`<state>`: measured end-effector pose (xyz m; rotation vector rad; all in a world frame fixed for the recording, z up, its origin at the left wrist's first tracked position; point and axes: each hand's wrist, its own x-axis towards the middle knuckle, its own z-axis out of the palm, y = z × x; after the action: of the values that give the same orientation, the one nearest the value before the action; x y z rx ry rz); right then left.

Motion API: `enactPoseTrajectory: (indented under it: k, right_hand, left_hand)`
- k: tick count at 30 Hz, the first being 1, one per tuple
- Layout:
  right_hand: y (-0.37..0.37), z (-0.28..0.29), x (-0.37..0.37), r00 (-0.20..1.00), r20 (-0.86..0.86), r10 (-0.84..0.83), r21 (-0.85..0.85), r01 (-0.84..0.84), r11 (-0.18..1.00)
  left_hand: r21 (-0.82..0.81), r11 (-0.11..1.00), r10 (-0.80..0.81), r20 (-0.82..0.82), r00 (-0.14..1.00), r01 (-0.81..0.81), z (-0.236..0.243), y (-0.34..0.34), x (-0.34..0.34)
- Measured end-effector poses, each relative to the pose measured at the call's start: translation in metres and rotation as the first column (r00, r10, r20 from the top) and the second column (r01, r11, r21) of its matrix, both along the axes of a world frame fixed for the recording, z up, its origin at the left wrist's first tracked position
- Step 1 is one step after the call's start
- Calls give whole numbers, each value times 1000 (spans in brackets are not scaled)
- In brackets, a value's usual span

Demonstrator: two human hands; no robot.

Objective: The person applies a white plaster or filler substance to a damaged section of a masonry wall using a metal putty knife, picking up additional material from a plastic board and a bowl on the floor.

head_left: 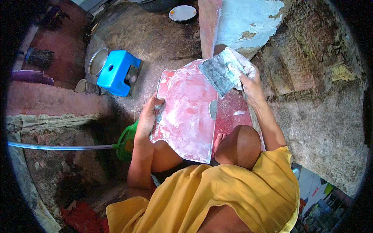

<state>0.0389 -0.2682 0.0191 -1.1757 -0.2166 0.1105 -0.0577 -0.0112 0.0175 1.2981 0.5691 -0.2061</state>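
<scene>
My left hand grips the left edge of a red panel, thumb on top. White powdery filler smears most of its face, and it leans over my lap and knees. A notch with a grey patch shows in its right edge. Above the panel's upper right, my right hand pinches a dark grey sheet that looks like sandpaper, with rows of print and white smears on it. A crumpled white part of the sheet lies under my fingers. Whether the sheet touches the panel I cannot tell.
A blue plastic stool stands at the left beside a round metal pan. At the far side lies a white plate. A green basket and a pale hose are at my left. Rough walls rise on the right.
</scene>
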Motion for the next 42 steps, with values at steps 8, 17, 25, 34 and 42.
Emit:
enactPoseTrajectory:
  k: [8, 17, 25, 34, 42]
  right_hand:
    - [-23, -1, -9, 992, -114, 47, -150, -64, 987]
    - [-48, 1, -22, 986, -160, 47, -223, -83, 971]
    - [-36, 49, -46, 909, 64, -413, -413, 401, 818]
    - [2, 13, -15, 479, 873, 97, -425, 645, 635]
    - [-15, -11, -20, 570, 793, 214, -544, 506, 669]
  left_hand:
    - [-126, 992, 35, 103, 994, -22, 14, -13, -1]
    - [87, 996, 1, 31, 1000, -4, 8, -3, -4]
    - [-6, 992, 123, -91, 988, -124, 13, -4, -6]
    - [-424, 887, 147, -117, 982, -183, 43, -20, -6]
    - [-392, 899, 189, -52, 981, -194, 35, -25, -10]
